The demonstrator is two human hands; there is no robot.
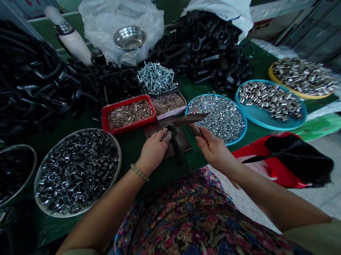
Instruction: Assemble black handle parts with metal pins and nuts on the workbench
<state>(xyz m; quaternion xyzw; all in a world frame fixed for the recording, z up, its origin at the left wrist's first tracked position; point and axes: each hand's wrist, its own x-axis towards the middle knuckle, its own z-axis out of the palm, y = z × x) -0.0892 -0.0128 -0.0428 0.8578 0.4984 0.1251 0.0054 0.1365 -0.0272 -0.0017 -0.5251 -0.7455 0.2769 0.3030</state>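
My left hand (154, 149) has its fingers closed on a black plastic part (176, 150), which has a round ring at its top end and a stem pointing toward me. Beneath the part lies a flat metal plate (186, 142) on the green table. My right hand (213, 148) grips the short handle of a hammer (190, 118), its long metal head blurred and held just above and right of the ring. Some of the ring is covered by my left fingers. Just beyond the hands are a red tray (130, 127) of small pins and a pale tray (171, 112) of tiny metal pieces.
A round tray (117, 142) of black rings stands left. To the right are blue trays of nuts (246, 126) and metal sleeves (262, 125), plus a yellow tray (306, 94). Bolts (156, 78) and black part heaps (206, 48) lie behind. A steel bowl (130, 37) rests on plastic bags.
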